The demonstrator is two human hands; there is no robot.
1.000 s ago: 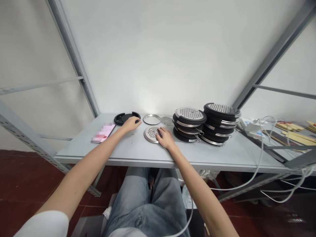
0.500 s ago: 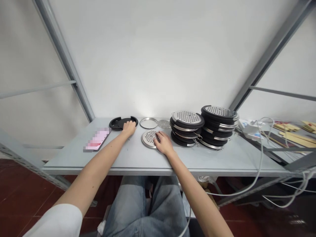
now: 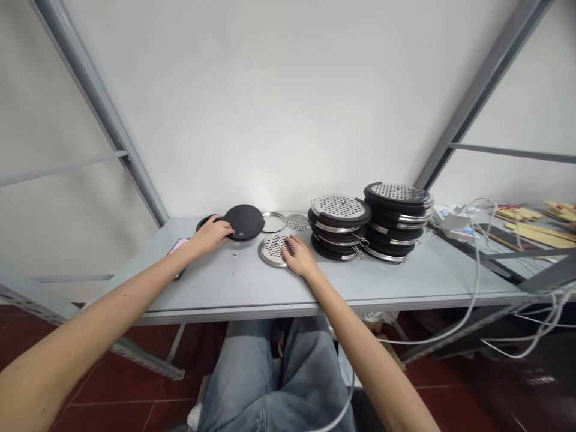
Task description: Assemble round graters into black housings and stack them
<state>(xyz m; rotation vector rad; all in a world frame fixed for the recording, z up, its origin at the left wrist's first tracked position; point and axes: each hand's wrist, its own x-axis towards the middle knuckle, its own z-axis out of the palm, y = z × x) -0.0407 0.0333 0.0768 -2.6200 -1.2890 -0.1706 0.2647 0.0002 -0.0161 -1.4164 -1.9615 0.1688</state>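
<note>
My left hand (image 3: 215,234) is closed on the left edge of a black round plate (image 3: 245,221), which is tilted up with its smooth face toward me. Another black round piece (image 3: 203,222) lies partly hidden behind that hand. My right hand (image 3: 300,257) rests on a perforated metal disc (image 3: 271,249), fingers spread over its right side. Behind the disc lie a shallow metal ring (image 3: 273,222) and a smaller perforated disc (image 3: 297,222).
To the right stand two stacks of black round pieces with perforated metal tops (image 3: 341,207) (image 3: 398,193) and wire clips. A phone (image 3: 178,246) lies under my left forearm. White cables (image 3: 476,282) hang at the right, near yellow strips (image 3: 546,236). Grey shelf posts flank the table (image 3: 216,288).
My left hand has shifted left and now has the black plate raised and tilted, where before it was over the flat black pieces. My right hand stays on the disc.
</note>
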